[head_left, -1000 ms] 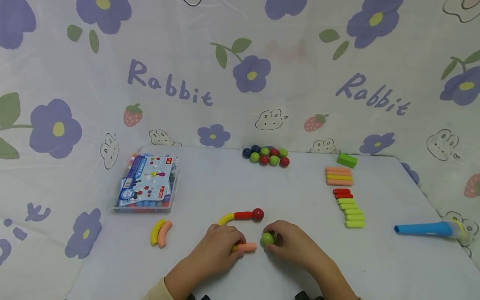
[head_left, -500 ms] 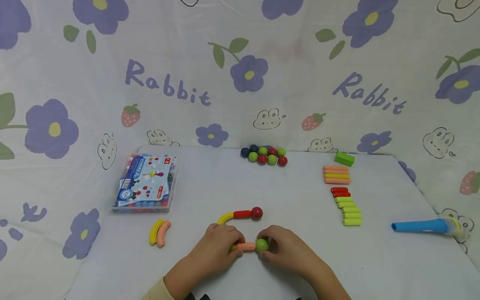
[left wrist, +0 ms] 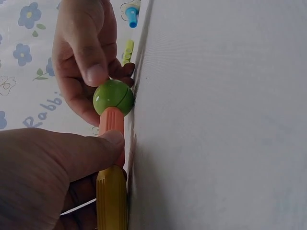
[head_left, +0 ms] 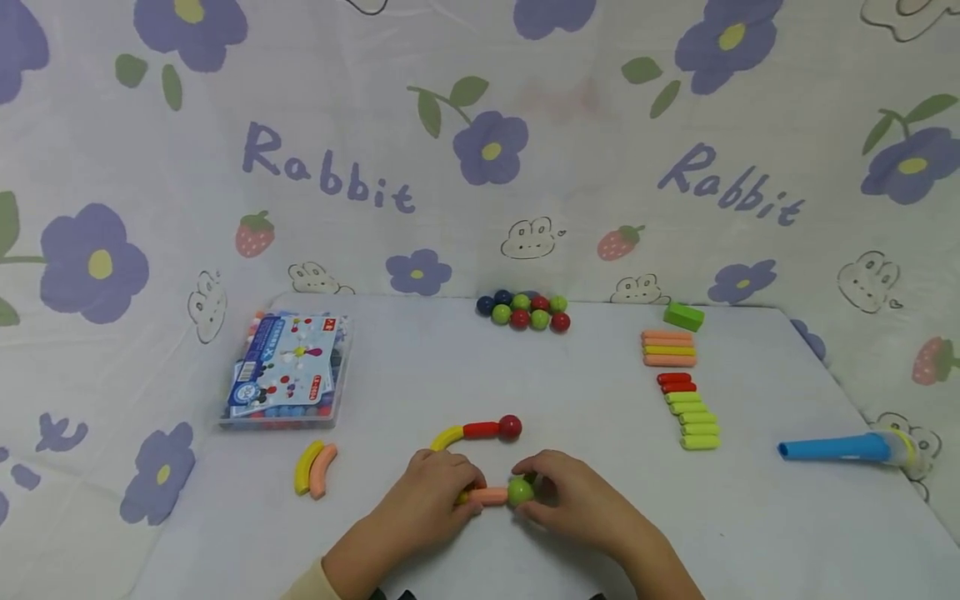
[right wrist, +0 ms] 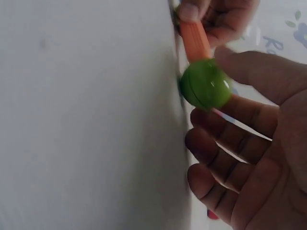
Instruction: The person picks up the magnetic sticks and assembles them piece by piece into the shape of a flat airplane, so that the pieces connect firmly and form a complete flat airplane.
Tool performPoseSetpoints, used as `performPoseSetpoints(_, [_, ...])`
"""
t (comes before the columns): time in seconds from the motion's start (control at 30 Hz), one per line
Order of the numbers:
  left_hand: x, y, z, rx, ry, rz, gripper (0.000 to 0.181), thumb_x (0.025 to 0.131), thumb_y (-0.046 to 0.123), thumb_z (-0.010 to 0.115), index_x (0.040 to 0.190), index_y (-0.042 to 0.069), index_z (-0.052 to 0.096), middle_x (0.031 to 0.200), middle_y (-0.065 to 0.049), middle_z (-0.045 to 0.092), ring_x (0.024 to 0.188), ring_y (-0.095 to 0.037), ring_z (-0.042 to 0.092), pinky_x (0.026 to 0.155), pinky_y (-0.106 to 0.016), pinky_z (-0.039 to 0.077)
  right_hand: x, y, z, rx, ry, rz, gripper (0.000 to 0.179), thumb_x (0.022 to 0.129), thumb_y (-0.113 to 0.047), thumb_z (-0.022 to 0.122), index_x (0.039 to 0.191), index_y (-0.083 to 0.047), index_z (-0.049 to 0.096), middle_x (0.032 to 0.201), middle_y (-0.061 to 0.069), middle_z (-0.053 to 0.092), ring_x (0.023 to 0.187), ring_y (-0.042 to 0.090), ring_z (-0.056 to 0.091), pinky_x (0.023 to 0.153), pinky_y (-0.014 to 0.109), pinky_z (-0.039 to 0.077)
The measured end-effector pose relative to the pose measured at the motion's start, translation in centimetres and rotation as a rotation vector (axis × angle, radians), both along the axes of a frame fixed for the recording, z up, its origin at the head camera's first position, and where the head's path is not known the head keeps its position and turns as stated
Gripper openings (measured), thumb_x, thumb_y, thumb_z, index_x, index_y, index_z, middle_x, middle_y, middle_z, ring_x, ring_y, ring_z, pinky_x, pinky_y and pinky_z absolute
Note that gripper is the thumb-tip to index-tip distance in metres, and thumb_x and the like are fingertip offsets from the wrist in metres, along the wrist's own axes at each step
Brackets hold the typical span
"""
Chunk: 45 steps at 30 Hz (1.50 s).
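My left hand (head_left: pixel 427 496) pinches a salmon-coloured stick (head_left: pixel 491 496) between thumb and fingers. A yellow piece (left wrist: pixel 112 196) adjoins the stick's near end in the left wrist view. On the other side, my right hand (head_left: pixel 581 507) holds a green ball (right wrist: pixel 206 85) with thumb and fingers, and the ball meets the stick's far end. Its remaining fingers are spread loosely below in the right wrist view. Just behind my hands lies a joined chain: a yellow curved piece (head_left: pixel 447 437), a red stick (head_left: pixel 481 430) and a red ball (head_left: pixel 510 427). My left hand hides part of the yellow curve.
A clear plastic box (head_left: pixel 281 423) of parts stands back left; two curved pieces (head_left: pixel 309 468) lie before it. Coloured balls (head_left: pixel 521 318) cluster at the back. To the right are salmon and yellow sticks (head_left: pixel 669 350), red and lime sticks (head_left: pixel 693 417), a green block (head_left: pixel 683 316) and a blue tapered object (head_left: pixel 832 447).
My right hand has moved left, bringing the green ball from a small gap away up against the salmon stick's end. The left hand keeps its grip; the camera view has shifted slightly.
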<state>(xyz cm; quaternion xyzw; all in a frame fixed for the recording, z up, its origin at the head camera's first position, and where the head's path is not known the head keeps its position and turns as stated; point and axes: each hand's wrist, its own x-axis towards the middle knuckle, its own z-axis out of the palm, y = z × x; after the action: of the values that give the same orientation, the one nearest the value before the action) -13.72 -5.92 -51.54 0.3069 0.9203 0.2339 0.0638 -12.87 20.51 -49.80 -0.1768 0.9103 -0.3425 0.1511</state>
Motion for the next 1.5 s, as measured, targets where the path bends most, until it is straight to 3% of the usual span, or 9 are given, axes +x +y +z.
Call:
performPoseSetpoints(0.17, [0.1, 0.0, 0.3, 0.0, -0.041, 0.009, 0.014, 0.101, 0.032, 0.08, 0.113, 0.025, 0.079, 0.103, 0.016, 0.07, 0.102, -0.008, 0.062, 0.106, -0.05, 0.046, -0.4, 2.6, 1.5, 0.014, 0.052, -0.169, 0.032, 0.1, -0.025, 0.082, 0.131, -0.021, 0.074, 0.114, -0.007, 0.071, 0.097, 0.013, 0.062, 0.082, 0.027, 0.055])
performPoseSetpoints(0.33, [-0.2, 0.0, 0.7, 0.03, -0.052, 0.022, 0.02, 0.103, 0.034, 0.078, 0.119, 0.023, 0.079, 0.11, 0.013, 0.073, 0.11, -0.011, 0.064, 0.108, -0.05, 0.049, -1.5, 8.4, 2.5, 0.155, 0.09, -0.366, 0.03, 0.104, -0.022, 0.076, 0.132, -0.013, 0.073, 0.119, 0.004, 0.072, 0.101, 0.02, 0.062, 0.084, 0.034, 0.058])
performPoseSetpoints(0.5, [-1.5, -0.1, 2.2, 0.044, -0.035, 0.081, 0.03, 0.102, 0.033, 0.078, 0.128, 0.02, 0.075, 0.126, 0.006, 0.074, 0.127, -0.02, 0.064, 0.114, -0.053, 0.05, -1.9, 15.0, 2.2, 0.327, 0.075, -0.509, 0.034, 0.105, -0.018, 0.072, 0.135, -0.002, 0.069, 0.132, 0.024, 0.065, 0.107, 0.035, 0.063, 0.086, 0.048, 0.063])
performPoseSetpoints(0.6, [-2.9, 0.2, 3.2, 0.037, 0.014, 0.099, 0.031, 0.101, 0.031, 0.079, 0.129, 0.018, 0.075, 0.129, 0.002, 0.074, 0.126, -0.022, 0.066, 0.112, -0.053, 0.051, -1.9, 17.8, 1.6, 0.377, 0.082, -0.548, 0.035, 0.105, -0.014, 0.07, 0.135, 0.003, 0.067, 0.14, 0.032, 0.058, 0.111, 0.045, 0.064, 0.089, 0.056, 0.063])
performPoseSetpoints(0.7, [-4.5, 0.9, 3.5, -0.003, 0.021, 0.108, 0.034, 0.101, 0.031, 0.079, 0.133, 0.018, 0.073, 0.131, 0.001, 0.074, 0.123, -0.021, 0.066, 0.11, -0.051, 0.052, -2.0, 19.3, 1.2, 0.399, 0.079, -0.564, 0.034, 0.104, -0.012, 0.07, 0.134, 0.004, 0.067, 0.144, 0.035, 0.054, 0.115, 0.051, 0.064, 0.092, 0.061, 0.062])
performPoseSetpoints(0.87, [-6.8, 2.7, 3.0, -0.106, -0.061, 0.09, 0.043, 0.103, 0.035, 0.077, 0.141, 0.018, 0.069, 0.137, -0.002, 0.072, 0.125, -0.022, 0.065, 0.114, -0.049, 0.052, -2.1, 19.9, 0.8, 0.405, 0.029, -0.563, 0.034, 0.105, -0.011, 0.07, 0.136, 0.001, 0.067, 0.146, 0.034, 0.054, 0.118, 0.051, 0.063, 0.096, 0.064, 0.059])
performPoseSetpoints(1.0, [-7.9, 3.5, 2.3, -0.144, -0.118, 0.075, 0.04, 0.103, 0.034, 0.078, 0.138, 0.016, 0.07, 0.131, -0.003, 0.073, 0.119, -0.021, 0.065, 0.111, -0.045, 0.056, -2.0, 19.5, 0.8, 0.391, -0.001, -0.55, 0.034, 0.105, -0.014, 0.071, 0.137, -0.001, 0.068, 0.146, 0.033, 0.056, 0.118, 0.049, 0.062, 0.099, 0.066, 0.057])
performPoseSetpoints(1.27, [-8.5, 3.6, 1.7, -0.156, -0.142, 0.061, 0.019, 0.103, 0.029, 0.078, 0.116, 0.016, 0.074, 0.106, 0.002, 0.07, 0.097, -0.016, 0.06, 0.097, -0.036, 0.059, -2.2, 17.4, 1.2, 0.391, -0.065, -0.501, 0.035, 0.101, -0.019, 0.08, 0.13, -0.002, 0.072, 0.129, 0.024, 0.068, 0.115, 0.042, 0.061, 0.1, 0.065, 0.055])
performPoseSetpoints(1.5, [-7.8, 3.5, 1.7, -0.127, -0.187, 0.066, 0.014, 0.103, 0.027, 0.077, 0.113, 0.017, 0.074, 0.104, 0.003, 0.069, 0.096, -0.016, 0.06, 0.096, -0.036, 0.058, -2.4, 14.0, 1.0, 0.362, -0.094, -0.415, 0.027, 0.099, -0.019, 0.082, 0.121, -0.006, 0.075, 0.108, 0.007, 0.073, 0.098, 0.025, 0.063, 0.086, 0.047, 0.061])
